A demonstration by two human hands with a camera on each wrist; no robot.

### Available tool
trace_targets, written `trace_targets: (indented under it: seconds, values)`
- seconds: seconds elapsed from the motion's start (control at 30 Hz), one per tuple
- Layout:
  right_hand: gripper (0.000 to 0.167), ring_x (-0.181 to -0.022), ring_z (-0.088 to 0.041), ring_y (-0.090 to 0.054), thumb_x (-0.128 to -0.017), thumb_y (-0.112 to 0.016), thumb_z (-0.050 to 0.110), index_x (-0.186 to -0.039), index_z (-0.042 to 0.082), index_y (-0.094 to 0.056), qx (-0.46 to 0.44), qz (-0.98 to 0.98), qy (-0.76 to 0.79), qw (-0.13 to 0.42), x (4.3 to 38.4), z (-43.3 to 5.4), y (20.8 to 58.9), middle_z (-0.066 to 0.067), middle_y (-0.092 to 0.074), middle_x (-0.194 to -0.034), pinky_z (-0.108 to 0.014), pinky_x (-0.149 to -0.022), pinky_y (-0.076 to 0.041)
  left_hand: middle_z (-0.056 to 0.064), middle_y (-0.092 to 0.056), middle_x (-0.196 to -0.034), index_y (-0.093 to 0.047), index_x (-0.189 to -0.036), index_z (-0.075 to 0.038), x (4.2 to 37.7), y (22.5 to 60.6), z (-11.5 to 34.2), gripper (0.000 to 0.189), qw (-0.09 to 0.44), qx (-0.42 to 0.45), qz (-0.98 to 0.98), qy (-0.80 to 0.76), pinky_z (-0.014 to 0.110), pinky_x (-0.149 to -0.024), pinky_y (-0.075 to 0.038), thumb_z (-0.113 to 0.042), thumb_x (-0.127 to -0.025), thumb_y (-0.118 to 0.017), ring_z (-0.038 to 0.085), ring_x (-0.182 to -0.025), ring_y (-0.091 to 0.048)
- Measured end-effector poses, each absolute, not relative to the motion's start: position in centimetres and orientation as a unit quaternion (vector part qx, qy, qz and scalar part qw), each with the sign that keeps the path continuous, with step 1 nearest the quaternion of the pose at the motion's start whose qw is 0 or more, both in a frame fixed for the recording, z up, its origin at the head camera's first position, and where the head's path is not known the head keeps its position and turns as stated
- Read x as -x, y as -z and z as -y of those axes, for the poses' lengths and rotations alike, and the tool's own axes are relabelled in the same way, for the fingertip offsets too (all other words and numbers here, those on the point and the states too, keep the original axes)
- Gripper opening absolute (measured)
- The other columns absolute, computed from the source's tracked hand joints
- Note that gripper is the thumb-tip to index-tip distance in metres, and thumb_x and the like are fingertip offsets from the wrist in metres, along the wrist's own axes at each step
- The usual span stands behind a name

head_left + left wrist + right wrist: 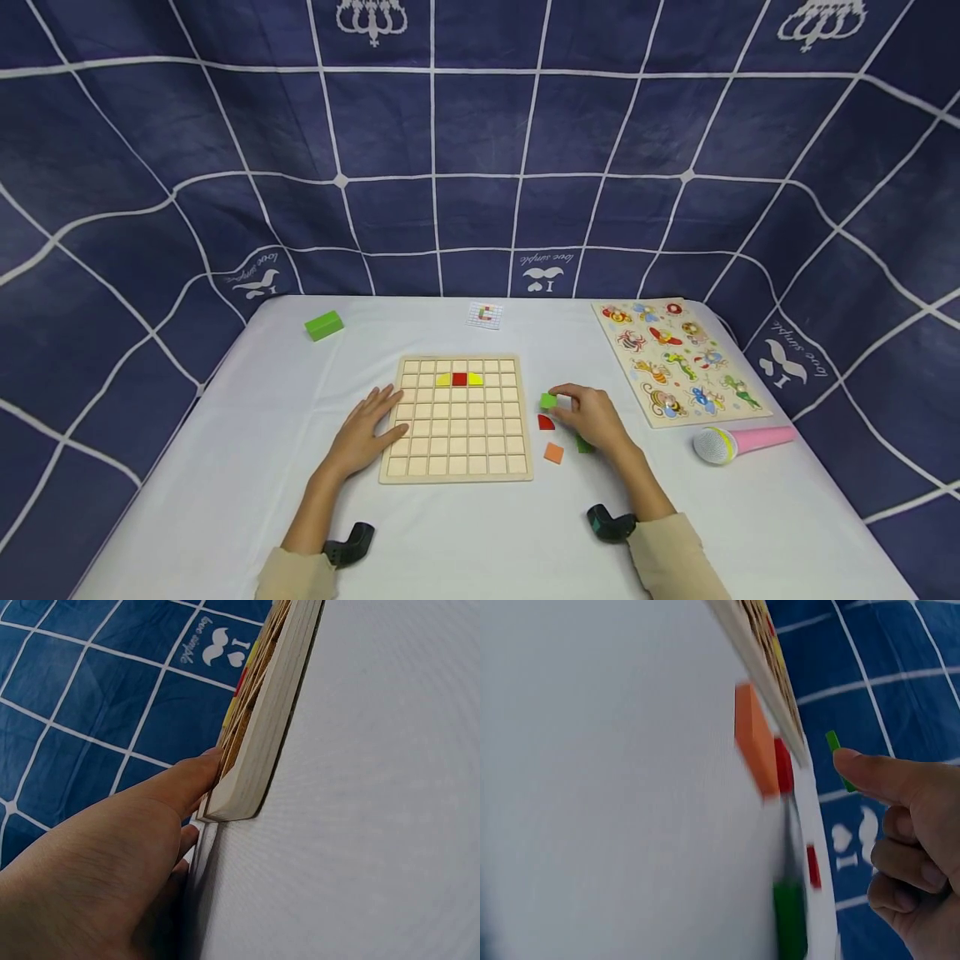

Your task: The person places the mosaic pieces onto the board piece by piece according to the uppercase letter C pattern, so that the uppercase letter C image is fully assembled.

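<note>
A square wooden grid board lies flat on the table. Near its top, a red square tile sits between two yellow tiles with slanted or curved sides. My left hand rests on the board's left edge, fingers extended; in the left wrist view the thumb touches the rim. Right of the board, my right hand pinches a light green square tile, held above the table in the right wrist view. Close by lie a red quarter-round tile, an orange square tile and a darker green tile, partly hidden.
A small card with a coloured grid pattern lies behind the board. At the back left is a green block. On the right are an insect picture puzzle and a pink toy microphone. Dark blue checked cloth surrounds the table.
</note>
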State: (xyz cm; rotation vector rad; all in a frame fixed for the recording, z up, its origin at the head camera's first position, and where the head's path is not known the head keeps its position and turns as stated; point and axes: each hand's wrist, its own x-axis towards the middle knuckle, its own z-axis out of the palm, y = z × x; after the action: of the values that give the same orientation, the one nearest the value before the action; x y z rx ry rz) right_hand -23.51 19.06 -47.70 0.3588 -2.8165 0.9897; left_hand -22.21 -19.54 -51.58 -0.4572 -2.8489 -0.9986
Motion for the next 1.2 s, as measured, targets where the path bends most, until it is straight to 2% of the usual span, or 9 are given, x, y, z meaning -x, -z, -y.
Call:
trace_targets:
  seconds: [0.23, 0.5, 0.73, 0.8, 0.9, 0.97, 1.03, 1.2]
  values:
    - [0.029, -0.041, -0.006, -0.032, -0.078, -0.075, 0.022, -0.105, 0.014, -0.069, -0.177, 0.919, -0.348, 0.053, 25.3, -13.0, 46.7, 0.006, -0.039, -0.048, -0.02, -0.038, -0.026, 0.015, -0.03, -0.147, -0.041, -0.139, -0.008, 22.2, 51.4, 19.5, 0.065, 0.043, 0.148, 0.932, 0.327, 0.05, -0.11, -0.01, -0.041, -0.087, -0.06, 0.035, -0.137, -0.017]
    - [0.03, -0.043, -0.005, -0.032, -0.081, -0.072, 0.024, -0.108, 0.013, -0.068, -0.213, 0.908, -0.354, 0.075, 26.9, -7.0, 46.5, 0.006, -0.041, -0.05, -0.018, -0.039, -0.028, 0.014, -0.029, -0.147, -0.041, -0.139, -0.008, 22.0, 51.4, 19.4, 0.064, 0.038, 0.148, 0.93, 0.333, 0.048, -0.111, -0.009, -0.038, -0.087, -0.062, 0.033, -0.137, -0.017]
    - [0.031, -0.045, -0.006, -0.035, -0.082, -0.07, 0.028, -0.111, 0.015, -0.068, -0.212, 0.914, -0.343, 0.041, 27.5, -4.2, 47.3, 0.005, -0.046, -0.051, -0.019, -0.039, -0.03, 0.014, -0.029, -0.147, -0.041, -0.139, -0.008, 21.9, 51.4, 19.6, 0.063, 0.04, 0.147, 0.932, 0.329, 0.049, -0.111, -0.009, -0.038, -0.087, -0.062, 0.034, -0.137, -0.017]
    - [0.031, -0.048, -0.007, -0.04, -0.082, -0.07, 0.029, -0.11, 0.016, -0.068, -0.204, 0.919, -0.335, 0.032, 27.5, -3.8, 47.7, 0.003, -0.054, -0.057, -0.021, -0.043, -0.036, 0.014, -0.029, -0.147, -0.041, -0.139, -0.008, 21.8, 51.3, 19.6, 0.063, 0.041, 0.147, 0.932, 0.328, 0.049, -0.111, -0.009, -0.038, -0.087, -0.062, 0.034, -0.137, -0.017]
    - [0.031, -0.062, -0.008, -0.054, -0.083, -0.069, 0.031, -0.11, 0.017, -0.068, -0.199, 0.927, -0.318, 0.024, 27.5, -3.5, 48.3, 0.001, -0.068, -0.081, -0.024, -0.056, -0.046, 0.014, -0.029, -0.147, -0.041, -0.14, -0.008, 21.8, 51.1, 19.5, 0.063, 0.039, 0.145, 0.933, 0.327, 0.049, -0.111, -0.009, -0.038, -0.087, -0.061, 0.034, -0.137, -0.017]
    - [0.03, -0.073, -0.011, -0.06, -0.083, -0.069, 0.031, -0.11, 0.017, -0.069, -0.202, 0.929, -0.308, 0.023, 27.5, -3.5, 48.6, 0.0, -0.069, -0.099, -0.027, -0.066, -0.05, 0.014, -0.03, -0.147, -0.041, -0.139, -0.009, 21.8, 51.1, 19.5, 0.063, 0.038, 0.142, 0.934, 0.326, 0.049, -0.111, -0.01, -0.038, -0.087, -0.062, 0.034, -0.137, -0.017]
    - [0.03, -0.084, -0.013, -0.062, -0.084, -0.068, 0.031, -0.111, 0.018, -0.068, -0.205, 0.932, -0.299, 0.024, 27.4, -3.4, 48.8, -0.001, -0.066, -0.11, -0.03, -0.072, -0.051, 0.014, -0.03, -0.147, -0.041, -0.139, -0.009, 21.8, 51.0, 19.5, 0.063, 0.037, 0.14, 0.934, 0.325, 0.049, -0.111, -0.01, -0.038, -0.087, -0.062, 0.034, -0.137, -0.018]
    - [0.03, -0.098, -0.021, -0.062, -0.083, -0.07, 0.03, -0.11, 0.018, -0.069, -0.208, 0.932, -0.296, 0.027, 27.4, -3.4, 49.0, -0.001, -0.064, -0.116, -0.035, -0.078, -0.052, 0.013, -0.03, -0.147, -0.041, -0.139, -0.009, 21.8, 51.0, 19.4, 0.063, 0.036, 0.139, 0.935, 0.326, 0.049, -0.111, -0.01, -0.037, -0.087, -0.062, 0.034, -0.137, -0.018]
